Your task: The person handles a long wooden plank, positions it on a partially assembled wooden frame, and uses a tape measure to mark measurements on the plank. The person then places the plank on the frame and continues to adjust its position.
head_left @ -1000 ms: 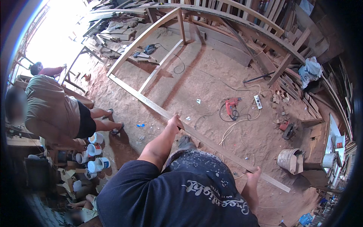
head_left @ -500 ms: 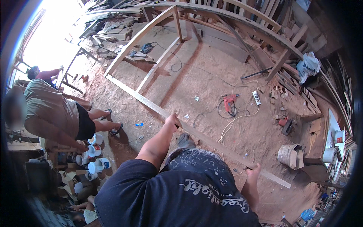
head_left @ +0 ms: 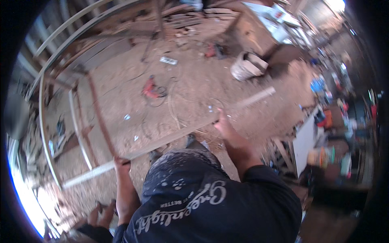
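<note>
Both hands hold a long pale wooden rail [head_left: 174, 137] of a wooden frame, which slants across in front of my body. My left hand [head_left: 121, 163] is closed around it toward the left, near where a straight crosspiece [head_left: 79, 129] meets the rail. Farther along, my right hand [head_left: 221, 122] grips it with the thumb up. Past that hand the rail's free end [head_left: 259, 96] sticks out to the right. At the left end a curved bar [head_left: 44, 125] joins the rail. Motion blurs much of the picture.
On the dusty floor ahead lie a red power drill [head_left: 150, 88], cords and a white power strip [head_left: 168, 60]. A bucket [head_left: 241, 69] and a red-black power tool [head_left: 214, 50] stand farther off. Another person's legs [head_left: 101, 212] show at lower left. Clutter and a pale board [head_left: 304, 143] fill the right.
My view has turned to the right, so the frame, drill and bucket now appear farther left. Both hands keep their grip on the rail.
</note>
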The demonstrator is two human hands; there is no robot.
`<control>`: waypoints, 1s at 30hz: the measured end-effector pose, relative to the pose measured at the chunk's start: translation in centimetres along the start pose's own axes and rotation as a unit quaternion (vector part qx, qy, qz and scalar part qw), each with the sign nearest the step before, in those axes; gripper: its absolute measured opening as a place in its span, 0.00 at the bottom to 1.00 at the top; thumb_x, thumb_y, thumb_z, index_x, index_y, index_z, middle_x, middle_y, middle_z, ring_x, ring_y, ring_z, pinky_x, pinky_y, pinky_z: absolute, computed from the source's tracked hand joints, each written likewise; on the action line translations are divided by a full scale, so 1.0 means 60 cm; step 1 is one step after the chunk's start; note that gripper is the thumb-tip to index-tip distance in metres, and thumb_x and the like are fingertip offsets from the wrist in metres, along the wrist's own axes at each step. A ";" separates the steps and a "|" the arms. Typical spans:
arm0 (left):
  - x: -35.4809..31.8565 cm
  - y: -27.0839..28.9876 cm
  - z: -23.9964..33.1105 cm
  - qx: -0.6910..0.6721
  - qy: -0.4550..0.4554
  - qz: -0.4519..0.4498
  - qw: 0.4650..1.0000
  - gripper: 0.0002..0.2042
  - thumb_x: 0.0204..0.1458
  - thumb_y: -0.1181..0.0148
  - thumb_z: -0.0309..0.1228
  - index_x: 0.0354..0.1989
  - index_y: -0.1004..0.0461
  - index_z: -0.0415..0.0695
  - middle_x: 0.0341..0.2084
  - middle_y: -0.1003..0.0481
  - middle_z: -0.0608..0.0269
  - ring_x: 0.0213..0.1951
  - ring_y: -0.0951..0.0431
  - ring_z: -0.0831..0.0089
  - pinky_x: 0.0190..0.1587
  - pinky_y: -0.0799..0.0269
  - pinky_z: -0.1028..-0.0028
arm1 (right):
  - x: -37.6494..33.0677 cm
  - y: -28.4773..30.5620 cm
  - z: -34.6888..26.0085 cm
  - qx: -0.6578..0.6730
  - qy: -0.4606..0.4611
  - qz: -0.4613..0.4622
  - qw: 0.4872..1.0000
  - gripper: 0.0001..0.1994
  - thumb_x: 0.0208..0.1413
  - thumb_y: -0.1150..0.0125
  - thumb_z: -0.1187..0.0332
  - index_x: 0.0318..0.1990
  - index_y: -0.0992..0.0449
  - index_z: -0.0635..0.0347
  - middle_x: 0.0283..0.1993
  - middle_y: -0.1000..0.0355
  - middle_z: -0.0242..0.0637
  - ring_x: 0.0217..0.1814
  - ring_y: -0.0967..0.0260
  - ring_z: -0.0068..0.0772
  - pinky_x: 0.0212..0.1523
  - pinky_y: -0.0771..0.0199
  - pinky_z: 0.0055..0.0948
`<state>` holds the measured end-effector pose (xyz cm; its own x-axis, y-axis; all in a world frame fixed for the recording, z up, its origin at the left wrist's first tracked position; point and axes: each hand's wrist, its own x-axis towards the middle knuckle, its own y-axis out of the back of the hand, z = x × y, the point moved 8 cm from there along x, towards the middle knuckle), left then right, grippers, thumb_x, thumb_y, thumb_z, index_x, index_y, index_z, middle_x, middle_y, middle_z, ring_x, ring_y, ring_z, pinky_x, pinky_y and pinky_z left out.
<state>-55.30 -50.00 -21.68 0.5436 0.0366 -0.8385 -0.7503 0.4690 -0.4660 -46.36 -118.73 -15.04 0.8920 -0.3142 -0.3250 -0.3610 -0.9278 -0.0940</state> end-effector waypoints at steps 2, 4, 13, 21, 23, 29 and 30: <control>-0.007 -0.005 0.009 -0.005 -0.012 0.061 0.998 0.20 0.53 0.42 0.45 0.49 0.27 0.46 0.45 0.23 0.53 0.54 0.25 0.53 0.62 0.30 0.50 | -0.014 0.006 0.037 0.301 -0.177 0.195 0.917 0.28 0.54 0.27 0.58 0.61 0.28 0.53 0.58 0.26 0.42 0.63 0.30 0.43 0.62 0.27 0.53; -0.015 -0.016 0.009 0.017 -0.014 0.081 0.996 0.15 0.52 0.39 0.44 0.40 0.30 0.49 0.35 0.26 0.61 0.40 0.24 0.60 0.50 0.24 0.56 | -0.023 -0.002 0.029 0.278 -0.215 0.257 0.900 0.29 0.54 0.26 0.59 0.62 0.28 0.53 0.59 0.27 0.41 0.62 0.29 0.43 0.61 0.28 0.53; -0.010 0.010 0.011 0.009 -0.025 0.147 0.989 0.15 0.50 0.36 0.44 0.37 0.32 0.50 0.33 0.28 0.62 0.36 0.25 0.62 0.44 0.23 0.59 | -0.035 0.000 0.041 0.266 -0.252 0.292 0.883 0.34 0.49 0.21 0.60 0.63 0.29 0.58 0.64 0.30 0.42 0.63 0.33 0.45 0.62 0.34 0.52; -0.003 0.015 0.013 0.004 -0.026 0.135 0.990 0.17 0.51 0.37 0.44 0.42 0.30 0.48 0.38 0.27 0.58 0.42 0.24 0.58 0.47 0.24 0.55 | -0.035 0.002 0.034 0.243 -0.222 0.305 0.894 0.36 0.45 0.20 0.65 0.63 0.29 0.61 0.64 0.30 0.41 0.64 0.33 0.45 0.65 0.38 0.55; -0.005 0.012 0.011 -0.008 -0.022 0.131 0.991 0.17 0.51 0.37 0.44 0.42 0.30 0.48 0.38 0.27 0.57 0.41 0.24 0.58 0.47 0.24 0.55 | -0.031 0.006 0.044 0.235 -0.235 0.317 0.888 0.35 0.45 0.21 0.66 0.62 0.29 0.61 0.63 0.29 0.41 0.63 0.33 0.44 0.65 0.37 0.53; -0.009 0.022 0.017 0.007 -0.050 0.186 0.981 0.19 0.51 0.37 0.46 0.43 0.31 0.46 0.39 0.27 0.55 0.41 0.24 0.58 0.46 0.24 0.56 | -0.010 0.017 0.072 0.254 -0.206 0.333 0.885 0.33 0.45 0.24 0.71 0.61 0.28 0.62 0.62 0.29 0.41 0.62 0.32 0.43 0.64 0.34 0.47; -0.005 0.019 0.017 0.014 -0.049 0.166 0.985 0.20 0.51 0.37 0.46 0.43 0.31 0.46 0.40 0.27 0.55 0.42 0.24 0.57 0.47 0.24 0.56 | -0.010 0.020 0.078 0.254 -0.212 0.345 0.878 0.32 0.45 0.25 0.71 0.61 0.28 0.63 0.62 0.29 0.41 0.62 0.32 0.43 0.64 0.34 0.46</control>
<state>-55.91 -48.57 -21.66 0.3045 0.2772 -0.9113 -0.8830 0.4409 -0.1610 -48.61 -118.69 -19.36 0.2710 -0.5637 -0.7803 -0.9468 -0.3023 -0.1104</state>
